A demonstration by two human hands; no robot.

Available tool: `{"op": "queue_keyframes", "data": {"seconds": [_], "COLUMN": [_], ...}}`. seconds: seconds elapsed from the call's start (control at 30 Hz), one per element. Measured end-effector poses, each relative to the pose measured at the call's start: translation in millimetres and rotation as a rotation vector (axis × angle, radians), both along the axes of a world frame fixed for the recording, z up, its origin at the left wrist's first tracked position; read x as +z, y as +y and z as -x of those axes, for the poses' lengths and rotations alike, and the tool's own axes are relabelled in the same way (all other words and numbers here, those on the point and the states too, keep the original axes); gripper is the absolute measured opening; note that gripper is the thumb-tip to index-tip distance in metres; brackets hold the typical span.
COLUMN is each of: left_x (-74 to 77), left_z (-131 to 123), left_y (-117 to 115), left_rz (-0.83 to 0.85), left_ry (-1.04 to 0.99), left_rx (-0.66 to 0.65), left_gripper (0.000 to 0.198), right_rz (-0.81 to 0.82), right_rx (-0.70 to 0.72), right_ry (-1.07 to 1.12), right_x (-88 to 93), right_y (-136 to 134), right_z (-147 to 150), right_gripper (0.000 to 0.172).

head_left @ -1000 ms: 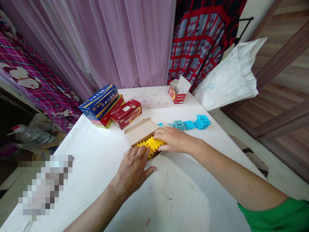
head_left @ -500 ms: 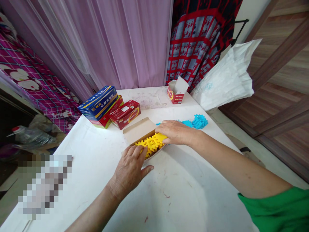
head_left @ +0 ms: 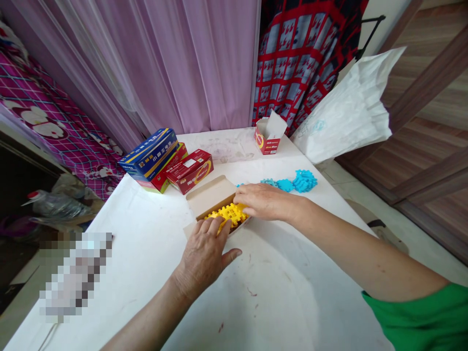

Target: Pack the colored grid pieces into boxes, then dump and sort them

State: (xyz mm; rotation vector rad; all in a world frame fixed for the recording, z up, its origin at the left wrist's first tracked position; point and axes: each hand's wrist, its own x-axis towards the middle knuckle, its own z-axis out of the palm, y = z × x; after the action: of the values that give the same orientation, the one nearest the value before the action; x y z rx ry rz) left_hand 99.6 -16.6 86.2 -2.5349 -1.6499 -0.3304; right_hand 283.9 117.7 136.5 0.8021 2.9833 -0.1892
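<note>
Yellow interlocking plastic blocks lie packed in an open cardboard box, whose raised lid stands at the far side. My left hand curves over the box's near wall, its fingertips reaching the yellow blocks. My right hand comes in from the right, with its fingers pressing on the blocks at the box's right end. Part of the box's inside is hidden beneath both hands.
Light-blue interlocking blocks lie beyond my right hand on the white table. Blue and red cartons are stacked at the far left, and an open red carton stands at the back. A white paper bag hangs at right.
The yellow blocks now sit lower and further inside the box. My right hand has shifted slightly toward the box's far side, and my left hand has settled closer over the near wall.
</note>
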Motion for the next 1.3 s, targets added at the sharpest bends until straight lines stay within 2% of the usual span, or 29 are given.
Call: {"op": "queue_keyframes", "data": {"seconds": [0.3,0.43,0.63,0.73,0.83,0.9,0.97,1.03,1.1,1.13,1.23,1.3], "left_x": [-8.0,-8.0,-13.7,-15.8,-12.9,-11.7,-15.6,-25.5,-38.0,-43.6,-51.2,-48.9], "left_z": [-8,-8,-6,-4,4,17,34,52,63,65,58,47], "left_y": [4,3,0,-2,-5,-10,-16,-24,-32,-36,-40,-38], "left_rz": [0.003,0.012,-0.054,-0.083,-0.110,-0.149,-0.197,-0.199,-0.057,0.047,0.290,0.329], "left_ry": [0.003,-0.024,-0.094,-0.122,-0.172,-0.255,-0.397,-0.607,-0.870,-0.991,-1.227,-1.298], "left_rx": [0.027,0.035,0.043,0.025,-0.009,0.032,0.183,0.405,0.574,0.612,0.583,0.540], "left_gripper": [0.055,0.052,0.049,0.049,0.045,0.039,0.034,0.034,0.040,0.044,0.053,0.057], "right_rz": [-0.099,-0.102,-0.155,-0.154,-0.033,0.116,0.265,0.395,0.517,0.575,0.711,0.715], "right_rx": [0.028,0.010,-0.159,-0.306,-0.502,-0.621,-0.650,-0.622,-0.603,-0.600,-0.546,-0.500], "right_ry": [-0.020,-0.006,0.248,0.440,0.599,0.636,0.639,0.668,0.730,0.762,0.814,0.799], "right_x": [-8.6,-5.8,9.5,4.6,-14.9,-32.2,-48.6,-61.1,-68.7,-71.1,-75.9,-79.5], "right_y": [0,-2,1,10,22,27,28,25,20,19,15,14], "right_z": [5,5,-12,-23,-29,-29,-26,-21,-16,-14,-10,-8], "right_gripper": [0.017,0.016,0.023,0.023,0.024,0.025,0.025,0.024,0.024,0.026,0.033,0.038]}}
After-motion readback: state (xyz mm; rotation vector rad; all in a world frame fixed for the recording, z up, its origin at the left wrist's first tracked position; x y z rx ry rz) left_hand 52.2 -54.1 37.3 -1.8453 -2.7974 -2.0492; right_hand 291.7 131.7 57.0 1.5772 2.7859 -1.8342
